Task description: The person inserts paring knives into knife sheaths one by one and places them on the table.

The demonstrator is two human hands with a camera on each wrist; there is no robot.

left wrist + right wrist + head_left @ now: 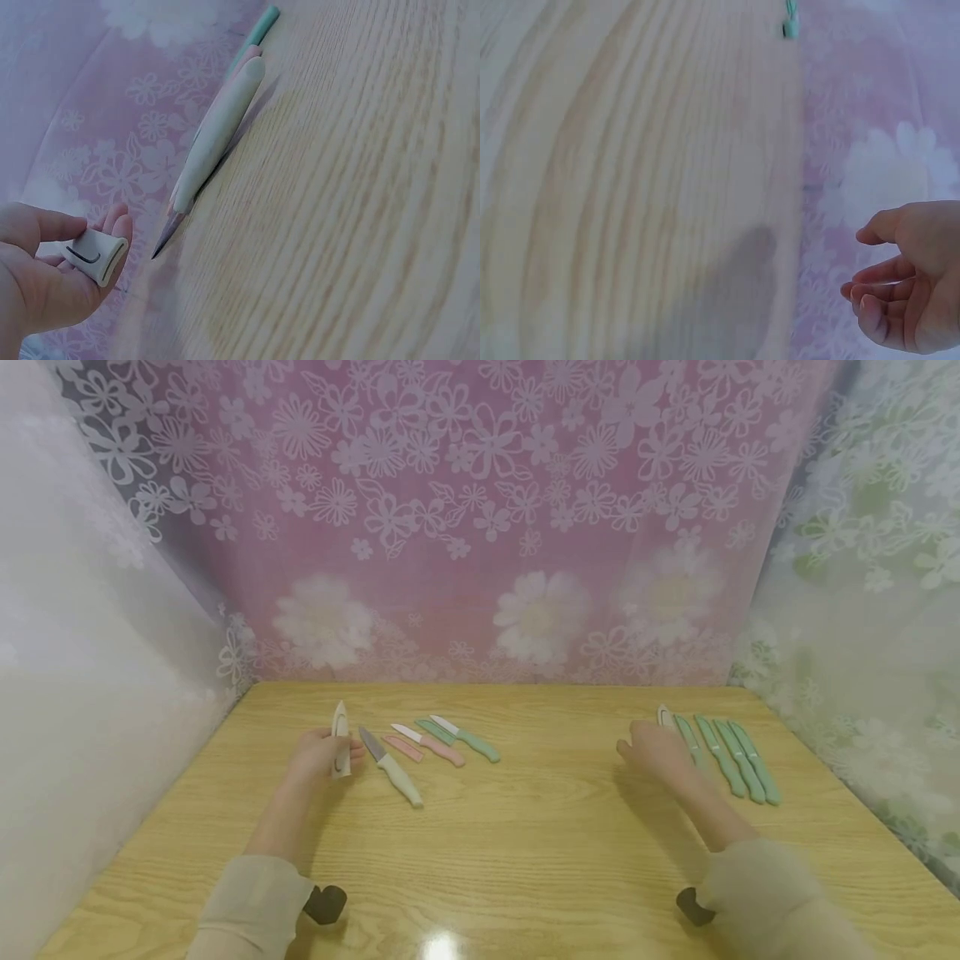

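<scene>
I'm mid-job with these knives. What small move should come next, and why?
I'd probably bring the right hand over to steady the cream-handled knife. That hand appears to hold nothing, while the left hand pinches a cream sheath just beside the knife's bare blade. Steadying it might make fitting the sheath safer.

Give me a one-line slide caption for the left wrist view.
Left hand holds a cream knife sheath near an unsheathed cream-handled knife on a wood-grain table.

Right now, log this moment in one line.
left hand: holds cream sheath | right hand: empty, near green knives | cream knife: unsheathed on table
</scene>
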